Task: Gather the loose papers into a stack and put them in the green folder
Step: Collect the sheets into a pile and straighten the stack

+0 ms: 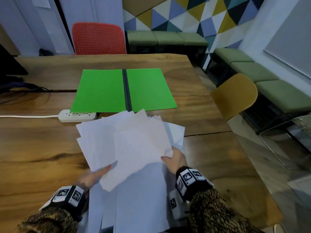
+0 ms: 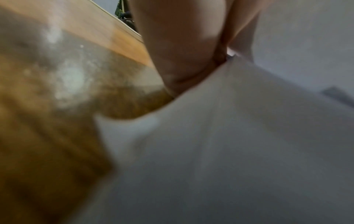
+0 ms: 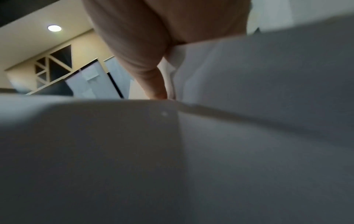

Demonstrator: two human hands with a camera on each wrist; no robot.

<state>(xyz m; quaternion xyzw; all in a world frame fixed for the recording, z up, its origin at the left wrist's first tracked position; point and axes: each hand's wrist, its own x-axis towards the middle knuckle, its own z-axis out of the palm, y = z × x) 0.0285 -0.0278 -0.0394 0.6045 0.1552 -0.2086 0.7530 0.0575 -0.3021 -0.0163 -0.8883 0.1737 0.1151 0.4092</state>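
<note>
An uneven sheaf of white papers is lifted and fanned above the table. My left hand grips its lower left edge, thumb on top. At the lower right edge my right hand pinches the sheets. More white sheets lie flat beneath, near the table's front edge. The green folder lies open and flat behind the papers, dark spine in the middle. In the left wrist view my left hand meets blurred paper. The right wrist view has my right hand against the sheets.
A white power strip with its cable lies left of the papers, partly under the folder's corner. The wooden table has a crack at the right. A red chair stands behind the table, a yellow chair to the right.
</note>
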